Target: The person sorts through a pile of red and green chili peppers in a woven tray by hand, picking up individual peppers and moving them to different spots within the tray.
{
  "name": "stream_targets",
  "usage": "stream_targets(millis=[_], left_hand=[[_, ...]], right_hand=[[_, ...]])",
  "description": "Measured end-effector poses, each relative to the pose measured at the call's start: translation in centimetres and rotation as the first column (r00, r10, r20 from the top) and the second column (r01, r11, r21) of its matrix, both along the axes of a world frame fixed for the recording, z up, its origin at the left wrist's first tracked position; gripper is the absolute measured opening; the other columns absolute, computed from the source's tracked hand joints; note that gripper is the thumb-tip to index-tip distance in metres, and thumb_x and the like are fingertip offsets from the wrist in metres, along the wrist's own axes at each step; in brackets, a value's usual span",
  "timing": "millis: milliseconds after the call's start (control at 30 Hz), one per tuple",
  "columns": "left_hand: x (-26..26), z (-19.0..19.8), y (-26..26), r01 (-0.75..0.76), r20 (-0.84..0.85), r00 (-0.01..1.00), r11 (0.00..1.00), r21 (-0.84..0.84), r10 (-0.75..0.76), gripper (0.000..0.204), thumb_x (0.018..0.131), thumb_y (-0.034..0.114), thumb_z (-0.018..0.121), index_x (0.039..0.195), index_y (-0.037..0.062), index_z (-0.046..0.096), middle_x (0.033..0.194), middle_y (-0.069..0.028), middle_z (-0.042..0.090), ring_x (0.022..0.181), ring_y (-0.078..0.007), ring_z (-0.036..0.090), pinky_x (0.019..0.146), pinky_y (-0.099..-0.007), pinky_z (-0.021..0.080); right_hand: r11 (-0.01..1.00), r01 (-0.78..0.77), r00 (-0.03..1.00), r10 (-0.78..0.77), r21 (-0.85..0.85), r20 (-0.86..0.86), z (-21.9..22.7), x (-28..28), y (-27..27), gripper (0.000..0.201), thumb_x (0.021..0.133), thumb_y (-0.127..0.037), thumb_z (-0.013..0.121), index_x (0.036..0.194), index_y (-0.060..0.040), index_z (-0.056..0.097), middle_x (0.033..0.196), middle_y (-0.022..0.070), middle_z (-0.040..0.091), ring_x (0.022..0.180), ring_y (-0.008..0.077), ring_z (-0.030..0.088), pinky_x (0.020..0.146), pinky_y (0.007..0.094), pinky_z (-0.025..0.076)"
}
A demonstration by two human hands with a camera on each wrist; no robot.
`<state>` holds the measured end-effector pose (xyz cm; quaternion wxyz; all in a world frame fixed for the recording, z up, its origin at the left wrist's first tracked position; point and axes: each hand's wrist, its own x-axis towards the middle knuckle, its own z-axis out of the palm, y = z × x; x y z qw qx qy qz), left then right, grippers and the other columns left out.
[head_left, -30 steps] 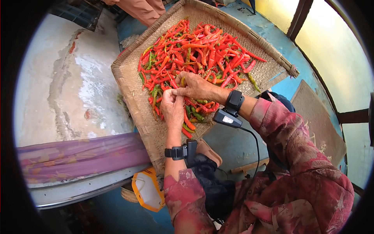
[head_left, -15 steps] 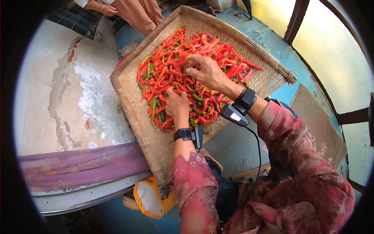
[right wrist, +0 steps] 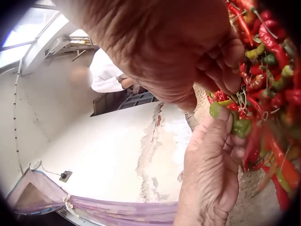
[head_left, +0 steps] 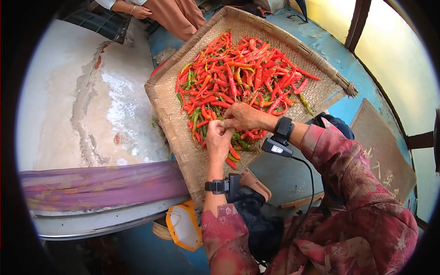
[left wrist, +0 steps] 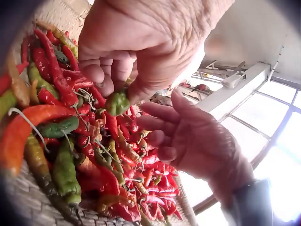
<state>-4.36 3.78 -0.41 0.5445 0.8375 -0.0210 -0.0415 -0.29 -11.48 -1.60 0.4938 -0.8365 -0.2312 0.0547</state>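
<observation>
My left hand [head_left: 218, 138] is over the near part of a heap of chili peppers [head_left: 261, 59]. Its thumb and fingers pinch a small green chili pepper [left wrist: 117, 103], which shows at both sides of the thumb in the right wrist view. Close by on the right is my right hand [head_left: 244, 116], its fingertips overlapping the left ones in the head view. In the left wrist view its fingers are loosely bent and spread, with nothing visible between them. Most peppers are red; some are green or yellowish. They lie in a woven tray [head_left: 172, 114].
A pale wall surface [head_left: 59, 96] and a purple cloth [head_left: 105, 185] are on the left. Below the tray stands an orange and white container [head_left: 184, 225]. Another person's legs [head_left: 176, 16] show beyond the tray. A brown board [head_left: 382, 142] lies to the right, beside window panes.
Half a second ago the hands were apart, the left in the heap and the right above it. Now they are together nearer me, a green chili pepper in the left.
</observation>
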Motion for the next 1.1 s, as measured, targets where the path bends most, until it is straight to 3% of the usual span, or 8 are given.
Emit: stream_targets(millis=[167, 200, 300, 533, 633, 800, 967, 1100], left_hand=[[1.2, -0.2, 2.5, 0.01, -0.074, 0.997, 1.0, -0.012, -0.011, 0.018, 0.082, 0.007, 0.06, 0.098, 0.001, 0.057, 0.082, -0.0041, 0.062, 0.069, -0.0079, 0.056, 0.062, -0.0243, 0.047], [2.4, -1.2, 3.6, -0.047, 0.181, 0.983, 0.993, 0.106, 0.027, 0.018, 0.083, 0.006, 0.058, 0.099, 0.0, 0.059, 0.084, -0.0076, 0.064, 0.07, -0.0129, 0.059, 0.061, -0.0269, 0.048], [3.3, 0.8, 3.5, -0.226, 0.361, 0.932, 0.756, 0.614, -0.014, 0.037, 0.079, 0.003, 0.056, 0.115, 0.0093, 0.053, 0.105, -0.0172, 0.057, 0.096, -0.0293, 0.056, 0.082, -0.0395, 0.045], [5.0, -0.6, 0.8, -0.118, 0.153, 0.986, 0.355, 0.927, -0.072, 0.039, 0.075, 0.006, 0.059, 0.113, 0.0146, 0.053, 0.102, -0.0162, 0.057, 0.102, -0.033, 0.05, 0.082, -0.0404, 0.042], [5.3, -1.0, 1.6, -0.083, 0.145, 0.979, 0.372, 0.925, -0.142, 0.031, 0.075, 0.005, 0.059, 0.105, 0.0106, 0.055, 0.091, -0.0149, 0.061, 0.092, -0.0327, 0.055, 0.082, -0.0387, 0.042], [3.9, -0.2, 3.7, -0.114, 0.291, 0.94, 0.642, 0.758, -0.176, 0.025, 0.074, 0.004, 0.059, 0.098, 0.0073, 0.054, 0.083, -0.0149, 0.061, 0.083, -0.0321, 0.056, 0.078, -0.0396, 0.042], [1.7, 2.8, 3.2, -0.217, 0.216, 0.965, 0.916, 0.337, 0.149, 0.026, 0.071, 0.004, 0.061, 0.096, 0.0063, 0.054, 0.076, -0.0115, 0.056, 0.075, -0.0254, 0.053, 0.071, -0.0365, 0.043], [1.2, 3.0, 1.7, -0.205, 0.359, 0.933, 0.872, 0.445, 0.036, 0.025, 0.072, 0.005, 0.062, 0.096, 0.0061, 0.054, 0.078, -0.0115, 0.055, 0.076, -0.0254, 0.053, 0.071, -0.0375, 0.044]], right_hand=[[0.991, 0.128, 0.99, -0.126, -0.031, 0.064, 0.5, 1.0, -0.8, 0.02, 0.076, -0.019, 0.062, 0.073, 0.0009, 0.063, 0.066, 0.0138, 0.062, 0.062, 0.0232, 0.061, 0.059, 0.0364, 0.048], [0.981, 0.177, 0.984, -0.179, 0.084, 0.021, 1.8, 1.5, -1.7, 0.024, 0.077, -0.022, 0.062, 0.08, 0.0012, 0.064, 0.069, 0.0164, 0.063, 0.065, 0.0256, 0.063, 0.061, 0.0368, 0.049], [0.8, 0.421, 0.881, -0.472, 0.427, 0.016, 2.8, 3.3, -2.7, 0.036, 0.079, -0.022, 0.061, 0.104, 0.0049, 0.059, 0.077, 0.0196, 0.065, 0.069, 0.0262, 0.064, 0.064, 0.0368, 0.05], [0.944, 0.237, 0.955, -0.27, 0.228, 0.123, 4.2, 1.6, -3.4, 0.026, 0.083, -0.012, 0.059, 0.104, 0.0036, 0.056, 0.07, 0.0092, 0.061, 0.064, 0.0182, 0.059, 0.059, 0.0333, 0.047], [0.96, 0.193, 0.963, -0.224, 0.201, 0.148, 3.8, 0.8, -3.3, 0.024, 0.082, -0.011, 0.06, 0.101, 0.0031, 0.057, 0.069, 0.0104, 0.06, 0.063, 0.0193, 0.059, 0.059, 0.0337, 0.047], [0.966, 0.161, 0.966, -0.196, 0.202, 0.169, 3.4, 0.4, -3.0, 0.02, 0.078, -0.014, 0.061, 0.092, 0.0, 0.063, 0.081, 0.0182, 0.063, 0.075, 0.0297, 0.063, 0.068, 0.0394, 0.049], [0.992, 0.042, 0.992, -0.056, 0.118, 0.115, 2.8, -0.2, -1.5, 0.03, 0.082, -0.017, 0.062, 0.105, 0.0014, 0.058, 0.089, 0.0174, 0.064, 0.082, 0.0279, 0.064, 0.071, 0.0394, 0.049], [0.998, 0.025, 0.988, -0.033, 0.054, 0.148, 2.5, -1.0, -0.4, 0.039, 0.078, -0.024, 0.067, 0.107, 0.0008, 0.058, 0.089, 0.018, 0.064, 0.085, 0.0318, 0.062, 0.074, 0.0413, 0.048]])
